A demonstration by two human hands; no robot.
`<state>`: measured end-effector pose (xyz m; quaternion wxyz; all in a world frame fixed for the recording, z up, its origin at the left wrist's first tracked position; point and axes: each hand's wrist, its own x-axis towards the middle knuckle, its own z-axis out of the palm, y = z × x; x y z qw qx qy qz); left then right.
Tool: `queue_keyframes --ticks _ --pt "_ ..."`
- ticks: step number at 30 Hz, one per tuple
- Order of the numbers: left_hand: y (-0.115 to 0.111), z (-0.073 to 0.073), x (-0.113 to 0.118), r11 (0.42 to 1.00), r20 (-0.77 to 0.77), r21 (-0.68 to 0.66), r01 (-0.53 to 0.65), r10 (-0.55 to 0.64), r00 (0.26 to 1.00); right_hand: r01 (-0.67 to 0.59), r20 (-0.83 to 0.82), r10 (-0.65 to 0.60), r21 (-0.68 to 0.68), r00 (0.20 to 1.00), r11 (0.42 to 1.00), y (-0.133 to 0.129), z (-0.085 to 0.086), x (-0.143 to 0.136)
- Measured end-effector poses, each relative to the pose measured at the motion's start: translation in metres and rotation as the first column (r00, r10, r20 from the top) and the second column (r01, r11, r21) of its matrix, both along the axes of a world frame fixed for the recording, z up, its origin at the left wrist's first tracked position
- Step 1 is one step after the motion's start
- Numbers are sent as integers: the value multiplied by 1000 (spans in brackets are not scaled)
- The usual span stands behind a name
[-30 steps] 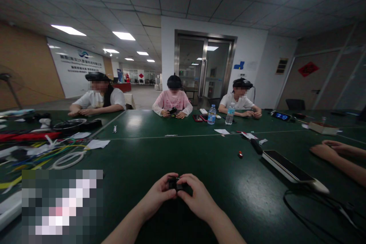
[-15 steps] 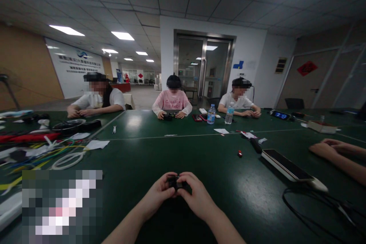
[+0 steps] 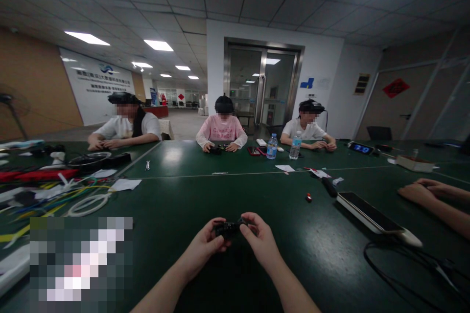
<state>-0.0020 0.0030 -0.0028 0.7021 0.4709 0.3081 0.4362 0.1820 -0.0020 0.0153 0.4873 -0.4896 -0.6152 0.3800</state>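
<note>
A small black object [image 3: 228, 228] is held just above the green table [image 3: 191, 195], in front of me; its kind is too dark to make out. My left hand [image 3: 206, 244] is closed around its left end, thumb in front and fingers behind. At its right end my right hand [image 3: 259, 234] pinches a dark part between thumb and fingers. I cannot tell whether the two dark parts are one piece or two.
Cables [image 3: 90, 204] and tools crowd the left side. On the right lie a phone-like device [image 3: 369, 212], a black cable [image 3: 382, 274] and a small red item [image 3: 309, 197]. A co-worker's hands [image 3: 422, 191] rest at the right edge. Two bottles [image 3: 271, 146] stand farther back.
My right hand has moved a little up and right, away from my left. More of the black object now shows between the hands.
</note>
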Motion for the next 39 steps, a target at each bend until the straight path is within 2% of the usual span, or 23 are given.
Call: queue_keyframes --ticks 11,17,21,25,30,35,39 --pt "-2 3 0 1000 12 -22 -17 17 1000 44 -269 -56 -49 962 998 3 -3 7" --pt "-3 5 2 999 -5 -7 -33 33 999 32 -307 -50 -62 950 998 4 -6 7" --pt "-4 8 2 999 -16 -19 -33 33 999 14 -265 -30 -63 964 998 1 -2 3" --pt "-4 8 2 999 -17 -18 -31 31 999 -57 -193 46 -48 980 997 -3 3 -2" --pt "-3 4 2 1000 6 0 -26 26 1000 -88 36 88 -4 995 996 -11 9 -8" --pt "-1 0 2 999 -4 29 -21 21 1000 -90 207 67 108 976 990 -16 12 -11" --pt "0 -2 2 998 -25 57 8 -6 1000 -113 307 77 99 948 989 -16 13 -11"
